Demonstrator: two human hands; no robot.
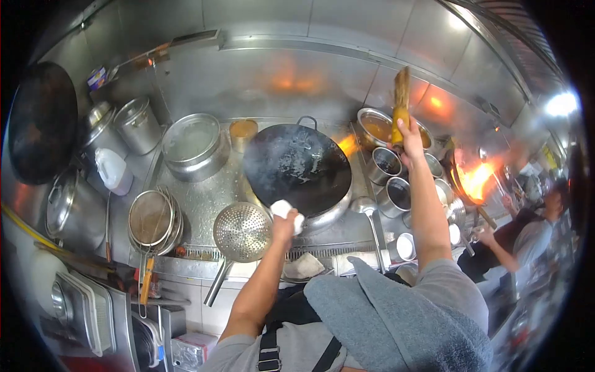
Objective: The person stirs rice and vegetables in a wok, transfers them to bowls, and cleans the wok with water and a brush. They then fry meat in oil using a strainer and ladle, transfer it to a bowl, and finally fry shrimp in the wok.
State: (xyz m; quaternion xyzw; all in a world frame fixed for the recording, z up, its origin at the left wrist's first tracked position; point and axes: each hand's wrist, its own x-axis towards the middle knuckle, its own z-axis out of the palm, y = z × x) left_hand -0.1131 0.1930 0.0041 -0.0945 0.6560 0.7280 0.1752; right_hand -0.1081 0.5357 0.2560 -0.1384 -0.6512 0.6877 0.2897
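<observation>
My left hand (pixel 285 226) is closed on a folded white cloth (pixel 282 207) at the near rim of a large black wok (pixel 297 177). The wok sits on the burner, steaming, with a wet, glossy patch inside and flame at its right edge. Raised to the right of the wok, my right hand (pixel 409 141) grips a bamboo wok brush (pixel 401 99), bristles upward. Just left of my left hand lies a perforated strainer ladle (pixel 243 232). A metal ladle (pixel 370 226) rests on the counter between my forearms.
A big steel pot (pixel 193 149) and a small container (pixel 243 135) stand left of the wok. Round mesh strainers (pixel 152 218) sit nearer me. Sauce pots (pixel 395 193) line the right side. Beyond them a co-worker (pixel 527 242) stands by a flaming wok (pixel 474 177).
</observation>
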